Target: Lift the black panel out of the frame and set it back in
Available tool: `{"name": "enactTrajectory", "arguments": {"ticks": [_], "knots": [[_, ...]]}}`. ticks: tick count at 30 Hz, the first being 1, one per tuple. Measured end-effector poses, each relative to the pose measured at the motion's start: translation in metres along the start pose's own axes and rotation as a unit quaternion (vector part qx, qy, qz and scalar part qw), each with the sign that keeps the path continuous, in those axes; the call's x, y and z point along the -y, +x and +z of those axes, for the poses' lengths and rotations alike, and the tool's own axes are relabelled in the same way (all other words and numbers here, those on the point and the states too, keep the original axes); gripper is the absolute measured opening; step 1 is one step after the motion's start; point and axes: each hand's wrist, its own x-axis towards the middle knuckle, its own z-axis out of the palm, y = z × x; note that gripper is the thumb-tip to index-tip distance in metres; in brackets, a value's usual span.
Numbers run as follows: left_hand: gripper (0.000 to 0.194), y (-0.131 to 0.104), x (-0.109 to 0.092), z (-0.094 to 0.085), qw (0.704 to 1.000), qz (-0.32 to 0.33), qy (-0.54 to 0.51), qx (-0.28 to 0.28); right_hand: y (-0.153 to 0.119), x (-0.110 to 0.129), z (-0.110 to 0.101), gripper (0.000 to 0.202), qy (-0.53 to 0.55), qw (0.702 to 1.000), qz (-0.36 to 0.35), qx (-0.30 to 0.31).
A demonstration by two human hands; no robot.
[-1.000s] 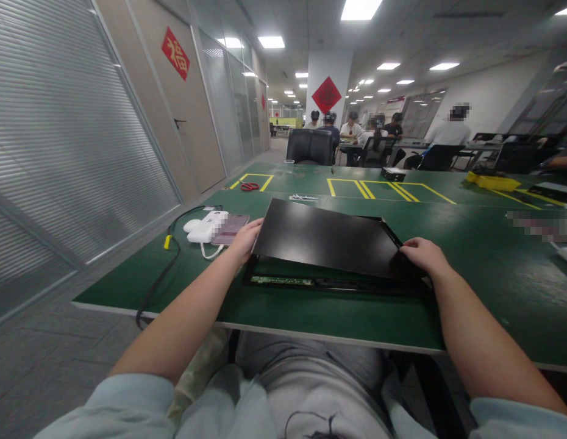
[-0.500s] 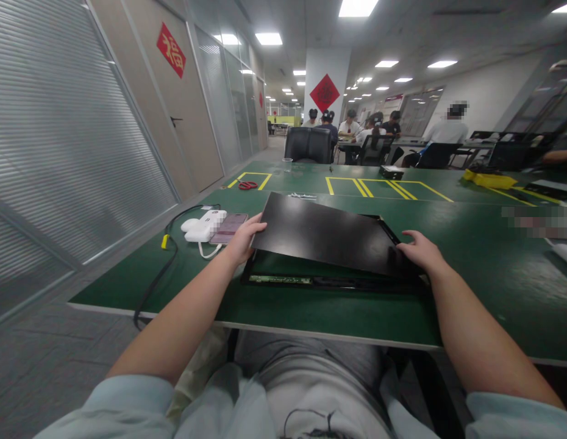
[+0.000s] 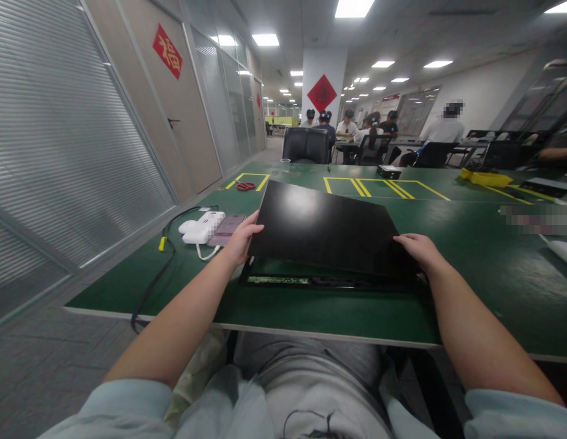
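Note:
A glossy black screen panel is held tilted above the green table, its left end higher than its right. My left hand grips the panel's left edge, thumb on top. At the right edge, my right hand is closed on the panel near its corner. Beneath the panel lies a black frame on the table, mostly hidden. A green circuit board strip shows along the frame's near side.
Left of the panel lie a white charger-like device, a phone and a black cable. Red-handled scissors, a clear cup and yellow tape outlines are farther back. Several people sit beyond the table.
The panel has been raised, more of its face turning toward me. My right fingers, spread before, have closed on its right edge. My left hand keeps its grip.

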Motion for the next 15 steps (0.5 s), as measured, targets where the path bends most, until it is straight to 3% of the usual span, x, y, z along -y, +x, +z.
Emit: {"name": "enactTrajectory", "arguments": {"ticks": [5, 11, 15], "knots": [[0.081, 0.004, -0.003, -0.006, 0.999, 0.018, -0.012, -0.034, -0.006, 0.008, -0.002, 0.016, 0.159, 0.987, -0.023, -0.013], [0.084, 0.006, -0.013, -0.009, 0.995, 0.046, -0.056, -0.075, -0.031, 0.034, -0.019, 0.047, 0.304, 0.949, -0.026, 0.074], [0.082, 0.009, -0.008, -0.011, 0.996, 0.034, -0.060, -0.051, -0.044, 0.038, -0.026, 0.027, 0.425, 0.901, 0.009, 0.085]]}}
